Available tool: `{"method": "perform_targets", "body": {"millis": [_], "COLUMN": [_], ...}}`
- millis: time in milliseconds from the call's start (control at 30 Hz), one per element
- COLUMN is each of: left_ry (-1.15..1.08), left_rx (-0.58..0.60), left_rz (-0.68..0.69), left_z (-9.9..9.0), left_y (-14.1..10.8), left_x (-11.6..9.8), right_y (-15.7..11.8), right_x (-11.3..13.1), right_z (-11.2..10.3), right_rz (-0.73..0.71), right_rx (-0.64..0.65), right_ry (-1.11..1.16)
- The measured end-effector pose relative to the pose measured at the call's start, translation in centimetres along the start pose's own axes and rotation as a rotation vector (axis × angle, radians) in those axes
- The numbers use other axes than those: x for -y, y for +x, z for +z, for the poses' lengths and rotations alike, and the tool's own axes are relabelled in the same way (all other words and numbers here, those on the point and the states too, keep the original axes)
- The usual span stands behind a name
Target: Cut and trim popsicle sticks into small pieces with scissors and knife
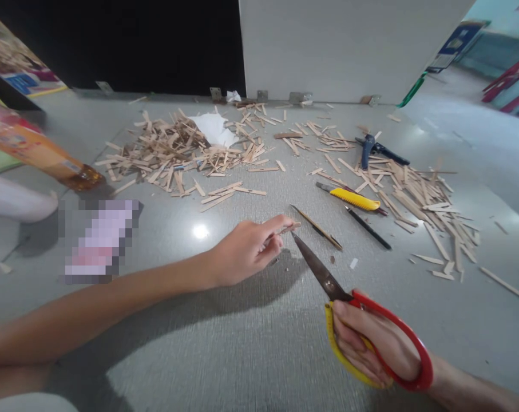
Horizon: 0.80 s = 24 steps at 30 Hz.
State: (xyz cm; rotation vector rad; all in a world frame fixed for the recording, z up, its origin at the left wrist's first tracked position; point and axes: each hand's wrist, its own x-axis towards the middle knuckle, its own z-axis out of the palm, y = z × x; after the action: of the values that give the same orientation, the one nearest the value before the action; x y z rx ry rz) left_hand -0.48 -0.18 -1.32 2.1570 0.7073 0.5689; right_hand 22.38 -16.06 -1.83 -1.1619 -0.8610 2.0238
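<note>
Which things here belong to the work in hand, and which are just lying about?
In the work:
scissors, in right hand
small wooden piece, in left hand
probably yellow cutter, loose wooden strips

Likely just lying about:
bottle
white paper

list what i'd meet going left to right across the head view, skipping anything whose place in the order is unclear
Bottle with an orange label → torn white paper → slim gold-brown tool → slim black tool → lone wooden stick at the far right

There are two hands [237,254] [377,340] — one scissors [323,280], one cutter [354,198].
</note>
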Motion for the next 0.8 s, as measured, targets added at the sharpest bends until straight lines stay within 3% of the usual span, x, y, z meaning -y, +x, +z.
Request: {"method": "perform_targets", "body": {"millis": [167,267,533,800], "left_ry": [-0.418,-0.557,-0.558,-0.494], "left_rx": [0.033,0.036,0.031,0.036], "left_rz": [-0.187,-0.234,-0.235,-0.211], "left_z": [0.0,0.2,0.5,0.8], "left_y": [0.4,0.2,-0.2,-0.4], "left_x": [-0.8,-1.6,-2.0,-2.3], "right_y": [0.0,-0.1,-0.5,-0.4], "right_x": [0.0,-0.3,0.1,0.3], "right_z": [-0.2,-0.5,-0.4,-0.3], "right_rz": [-0.024,-0.040,-0.044,0.014], "right_rx": [-0.060,-0.087,-0.090,-0.117], "right_ry": [0.008,-0.069,-0.313,-0.362]}}
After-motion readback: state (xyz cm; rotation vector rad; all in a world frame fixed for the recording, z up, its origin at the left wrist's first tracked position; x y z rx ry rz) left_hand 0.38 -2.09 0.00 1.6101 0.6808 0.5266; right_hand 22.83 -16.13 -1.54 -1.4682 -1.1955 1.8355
